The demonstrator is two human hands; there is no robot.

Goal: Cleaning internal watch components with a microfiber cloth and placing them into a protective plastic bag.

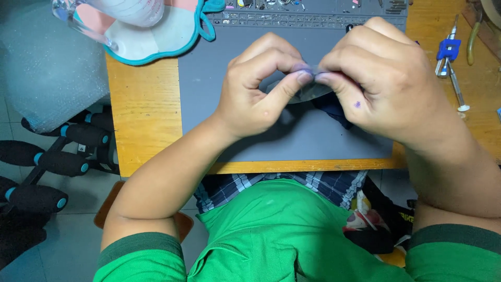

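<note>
My left hand (255, 86) and my right hand (383, 78) meet above a grey work mat (209, 94). Both pinch the top edge of a thin clear film (308, 91) between thumb and forefinger. The film curves down between the hands. A dark blue object (331, 107) lies under my right hand, mostly hidden by the fingers. A small purple mark shows on a right finger.
The grey mat lies on a wooden table (143, 115). A teal-edged pad with a clear measuring cup (120, 13) sits at the back left. Small tools (449, 57) rest at the right. Black teal-tipped handles (62, 162) and bubble wrap (47, 68) stand left of the table.
</note>
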